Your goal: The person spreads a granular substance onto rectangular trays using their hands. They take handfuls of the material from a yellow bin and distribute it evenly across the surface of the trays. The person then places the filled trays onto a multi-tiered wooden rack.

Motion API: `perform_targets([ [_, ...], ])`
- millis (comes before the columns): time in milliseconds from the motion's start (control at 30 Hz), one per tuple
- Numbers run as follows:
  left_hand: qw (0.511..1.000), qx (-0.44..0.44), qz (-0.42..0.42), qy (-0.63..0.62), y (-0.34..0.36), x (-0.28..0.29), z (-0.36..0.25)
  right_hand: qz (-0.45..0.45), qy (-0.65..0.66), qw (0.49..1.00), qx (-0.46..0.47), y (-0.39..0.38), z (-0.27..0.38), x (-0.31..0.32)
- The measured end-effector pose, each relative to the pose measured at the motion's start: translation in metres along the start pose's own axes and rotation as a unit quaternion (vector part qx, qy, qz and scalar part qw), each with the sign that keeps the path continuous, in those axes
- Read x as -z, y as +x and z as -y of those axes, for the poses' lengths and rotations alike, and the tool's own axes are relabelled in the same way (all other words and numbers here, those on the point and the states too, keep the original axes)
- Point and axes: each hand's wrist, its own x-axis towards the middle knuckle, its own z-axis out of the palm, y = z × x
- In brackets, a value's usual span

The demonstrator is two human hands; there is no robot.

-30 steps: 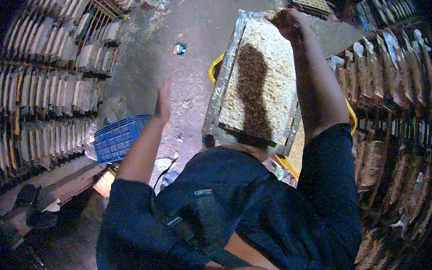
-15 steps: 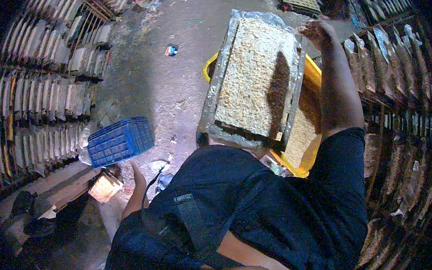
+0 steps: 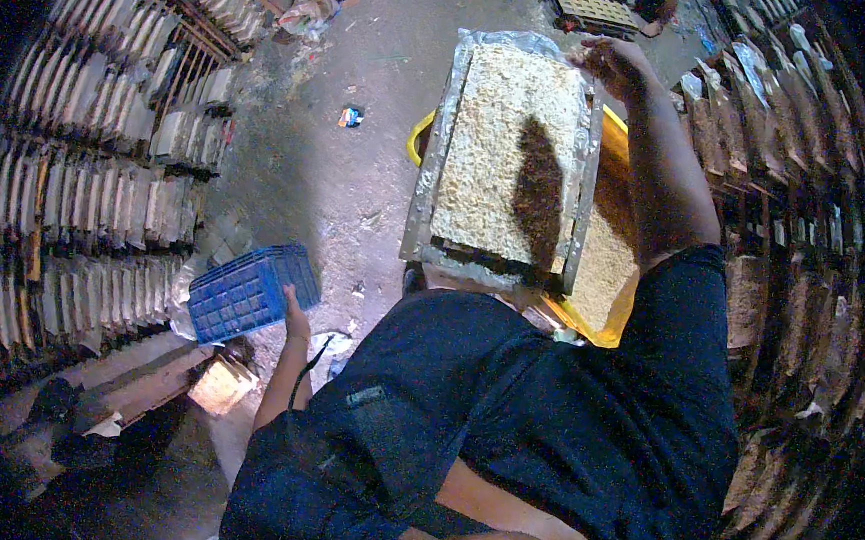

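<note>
My left hand (image 3: 295,319) is at the near edge of a stack of blue plastic trays (image 3: 240,299) at lower left. A finger lies over the rim and the hand appears to grip it, with the other fingers mostly hidden. In front of me a shallow rectangular tray frame (image 3: 583,215), lined with clear plastic sheet (image 3: 509,41), holds a flat layer of pale grains (image 3: 501,144). At its far right corner, the bent fingers of my right hand (image 3: 615,68) meet the sheet's edge and seem to pinch it. A dark shadow falls across the grains.
Beneath the tray sits a yellow tub (image 3: 613,333) containing loose pale grains. Racks of packed slabs (image 3: 87,191) line the left side, with more racks (image 3: 784,124) at right. A pale slotted crate (image 3: 596,11) and another person's hand (image 3: 652,29) are at the far end.
My left hand has risen from just below the blue trays onto their edge. My right hand has shifted left toward the sheet's corner. The whole view has moved slightly.
</note>
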Motion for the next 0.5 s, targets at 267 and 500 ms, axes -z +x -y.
perform_targets([
  [267, 0.998, 0.031, -0.041, -0.037, -0.044, 0.049, 0.011, -0.032, 0.039, 0.998, -0.043, -0.020, -0.009, 0.012],
  [500, 0.994, 0.040, -0.033, -0.096, -0.056, 0.053, -0.003, 0.077, -0.279, 0.955, 0.061, -0.001, -0.044, 0.092],
])
